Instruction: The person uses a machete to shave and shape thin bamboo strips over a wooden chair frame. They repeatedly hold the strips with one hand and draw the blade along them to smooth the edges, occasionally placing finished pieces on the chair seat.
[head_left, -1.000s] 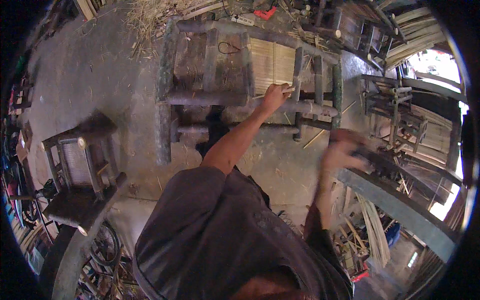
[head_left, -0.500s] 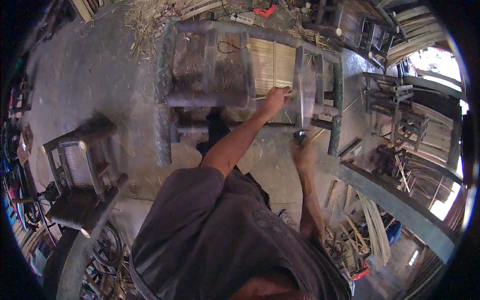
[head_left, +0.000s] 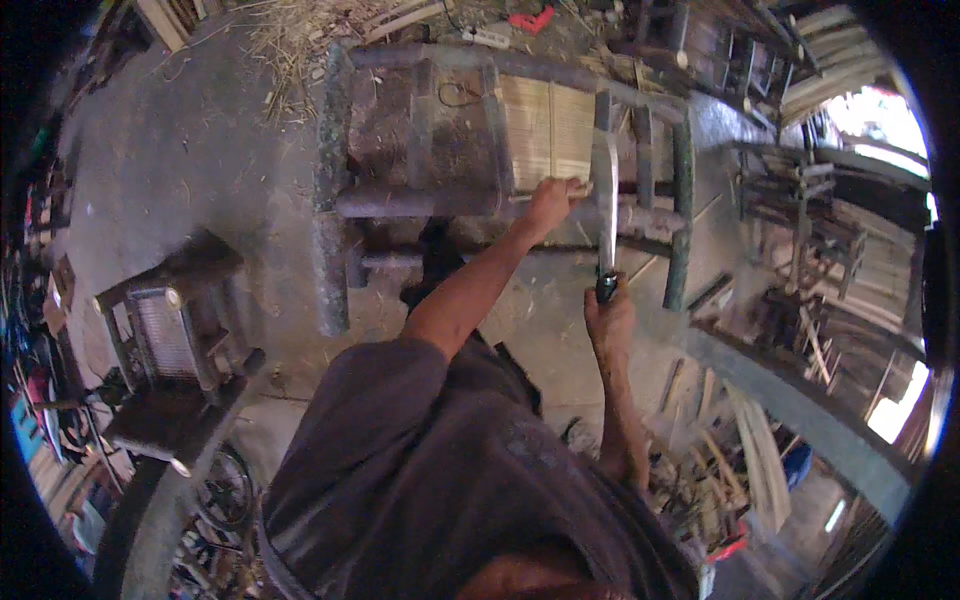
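Observation:
My right hand (head_left: 609,312) is closed round the dark handle of a long knife (head_left: 612,205). Its bright, straight blade points away from me, above a dark crossbar of a log frame (head_left: 420,203). Left of the blade, my left hand (head_left: 548,206) is pinched on a short pale strip (head_left: 581,188) at the near edge of a slatted panel (head_left: 535,125). Whether the strip is part of that panel, I cannot tell. The panel of thin pale slats sits within the frame. Whether the blade touches anything is unclear.
A dark chair (head_left: 165,345) with a woven back stands at left. A loop of cord (head_left: 460,93) lies on the frame's left part. Beyond it are a red tool (head_left: 531,19), a power strip (head_left: 486,38) and straw. A thick beam (head_left: 800,400) crosses at right, near stacked strips (head_left: 762,465).
The knife was blurred and is now sharp, its handle slightly lower and nearer me. My left hand stays at the panel's edge. The whole view has shifted a little.

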